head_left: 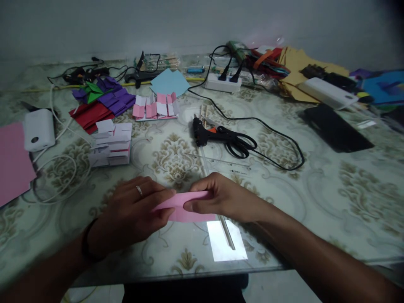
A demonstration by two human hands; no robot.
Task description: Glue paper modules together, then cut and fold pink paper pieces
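A folded piece of pink paper is held between both hands, a little above the front part of the table. My left hand, with a ring on one finger, pinches its left end. At the right end, my right hand grips it between thumb and fingers. Under and behind the right hand lies a thin clear stick, its lower end over a bright white patch. A clear ruler rests just beyond the hands. Farther back sit a black glue gun and black-handled scissors.
Folded white-and-pink paper pieces lie left of centre, near red folded paper and purple folded paper. A white power strip feeds a black cord looping right. Pink sheets and a white device are at left.
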